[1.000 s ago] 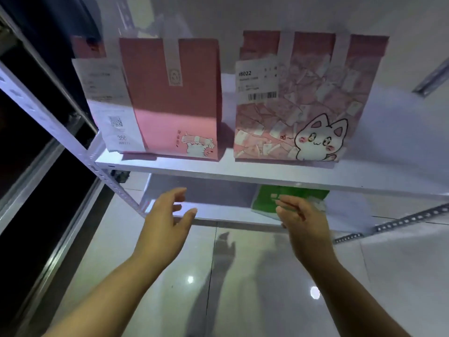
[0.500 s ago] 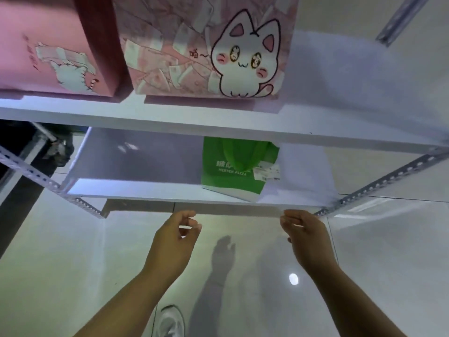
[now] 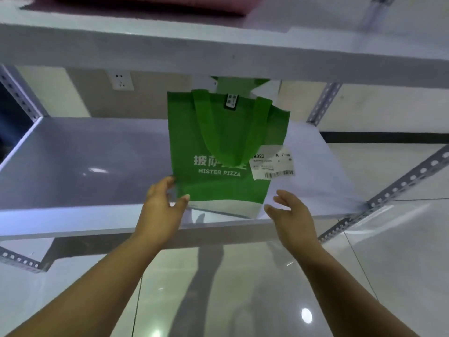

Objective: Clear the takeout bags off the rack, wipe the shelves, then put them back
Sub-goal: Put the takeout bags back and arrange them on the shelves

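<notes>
A: Left to right, what have we got?

B: The left hand [image 3: 163, 203] is at the bag's seven o'clock corner, thumb in front and fingers curling round the left edge. It touches the fabric but hasn't closed on it, so I'd call it open. The green bag [image 3: 218, 152] stands upright on the lower shelf [image 3: 73, 161], right of centre, near the front edge. The right hand [image 3: 289, 212] is just beside the bag's five o'clock corner, palm inward, fingers spread, touching nothing.

A: How will the bag handle?

B: It looks like soft non-woven cloth, so probably light and floppy, with walls that buckle if squeezed. Both handles [image 3: 226, 132] droop down the front face. Clasping the two sides low should keep it level. Lifting by the handles would let it swing. A receipt [image 3: 273, 164] hangs loose at three o'clock and could tear off if snagged.

A: Anything inside?

B: Can't tell; the mouth is hidden under the upper shelf [image 3: 170, 52]. It stands squarely, so I'd guess there's a box inside. At twelve o'clock, a strip of a pink bag [image 3: 145, 2] shows on that shelf.
</notes>
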Demonstrator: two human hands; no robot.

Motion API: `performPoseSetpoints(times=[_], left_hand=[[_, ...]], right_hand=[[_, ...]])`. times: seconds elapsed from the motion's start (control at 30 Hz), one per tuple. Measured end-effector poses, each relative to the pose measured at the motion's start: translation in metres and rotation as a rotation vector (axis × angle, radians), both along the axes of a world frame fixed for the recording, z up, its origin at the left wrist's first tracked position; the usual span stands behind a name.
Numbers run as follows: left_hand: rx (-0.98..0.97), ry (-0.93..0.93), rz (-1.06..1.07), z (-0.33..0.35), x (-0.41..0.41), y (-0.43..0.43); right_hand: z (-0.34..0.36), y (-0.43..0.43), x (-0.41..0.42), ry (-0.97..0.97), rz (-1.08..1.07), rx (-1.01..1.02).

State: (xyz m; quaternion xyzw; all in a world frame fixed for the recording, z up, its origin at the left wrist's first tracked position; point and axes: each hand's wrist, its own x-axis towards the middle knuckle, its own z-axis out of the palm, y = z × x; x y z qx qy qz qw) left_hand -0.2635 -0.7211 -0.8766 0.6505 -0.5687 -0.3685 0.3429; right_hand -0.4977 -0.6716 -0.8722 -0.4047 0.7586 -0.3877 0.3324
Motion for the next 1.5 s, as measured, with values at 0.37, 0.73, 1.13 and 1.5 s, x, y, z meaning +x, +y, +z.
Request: performPoseSetpoints(times=[0.37, 0.73, 1.13, 1.5], left_hand=[[-0.072, 0.062, 0.006, -0.019, 0.006, -0.016], [-0.059, 0.047, 0.003, -0.005, 0.014, 0.059], [-0.055, 0.255, -0.077, 0.012, -0.01, 0.197], [-0.462, 0.245, -0.26, 0.146, -0.064, 0.215]], right_hand=[[-0.024, -0.017, 0.015, 0.006, 0.059, -0.119], [-0.015, 0.045, 0.003, 0.004, 0.072, -0.131], [0.018, 0.174, -0.042, -0.108, 0.141, -0.186], [0.147, 0.205, -0.109, -0.147, 0.166, -0.52]])
